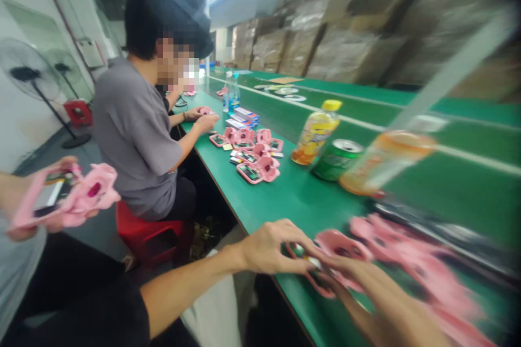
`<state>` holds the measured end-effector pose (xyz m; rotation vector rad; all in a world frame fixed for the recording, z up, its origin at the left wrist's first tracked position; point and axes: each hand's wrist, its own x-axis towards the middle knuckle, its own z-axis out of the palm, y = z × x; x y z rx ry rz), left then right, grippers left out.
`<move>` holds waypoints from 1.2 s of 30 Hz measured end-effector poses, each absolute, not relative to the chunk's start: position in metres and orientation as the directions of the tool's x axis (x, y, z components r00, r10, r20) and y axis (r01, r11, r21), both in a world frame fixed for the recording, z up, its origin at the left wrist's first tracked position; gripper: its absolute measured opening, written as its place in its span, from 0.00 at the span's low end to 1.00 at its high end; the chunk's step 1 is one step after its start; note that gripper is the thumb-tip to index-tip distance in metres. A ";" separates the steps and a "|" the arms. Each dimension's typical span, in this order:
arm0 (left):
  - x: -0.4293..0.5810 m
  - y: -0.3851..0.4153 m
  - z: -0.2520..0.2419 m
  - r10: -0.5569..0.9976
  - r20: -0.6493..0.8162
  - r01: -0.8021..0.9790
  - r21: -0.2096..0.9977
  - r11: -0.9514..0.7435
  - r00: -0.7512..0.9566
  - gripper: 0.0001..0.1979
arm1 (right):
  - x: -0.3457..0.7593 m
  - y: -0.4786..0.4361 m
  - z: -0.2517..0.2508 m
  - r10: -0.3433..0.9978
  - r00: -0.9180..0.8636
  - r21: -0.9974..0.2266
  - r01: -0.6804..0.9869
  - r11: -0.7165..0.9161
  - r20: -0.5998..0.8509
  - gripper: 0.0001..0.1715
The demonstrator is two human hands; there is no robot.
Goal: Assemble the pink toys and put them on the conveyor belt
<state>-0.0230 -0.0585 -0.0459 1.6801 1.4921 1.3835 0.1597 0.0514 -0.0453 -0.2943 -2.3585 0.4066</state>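
Observation:
My left hand [266, 252] and my right hand [350, 276] meet at the near edge of the green table [293, 195]. Both pinch the same pink case [325, 268], which has a dark inset, and their fingers are closed on its rim. The case lies low over the table edge. More pink cases [411, 260] lie blurred just to the right of my hands. My right forearm comes in from the bottom right corner.
A yellow-capped bottle [315, 132], a green can [337, 159] and a blurred orange bottle [385, 162] stand mid-table. Another person's hand [61, 197] at the left holds a pink case. A seated co-worker [134, 130] on a red stool [146, 230] handles pink cases [254, 157]. Wrapped cartons [366, 37] line the far side.

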 end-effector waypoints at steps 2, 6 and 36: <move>-0.021 -0.061 -0.045 0.929 0.342 0.373 0.888 -0.270 -0.140 0.15 | 0.166 0.044 -0.035 0.310 -0.748 -0.400 0.066 0.914 0.587 0.13; -0.024 -0.060 -0.049 0.951 0.307 0.262 0.922 -0.286 -0.044 0.38 | 0.173 0.036 -0.021 0.532 -0.703 -0.594 0.191 0.781 0.473 0.12; -0.003 -0.055 -0.067 0.857 0.499 0.757 0.608 -0.238 -0.131 0.07 | 0.176 0.017 -0.043 0.476 -0.696 -0.500 0.191 0.845 0.538 0.04</move>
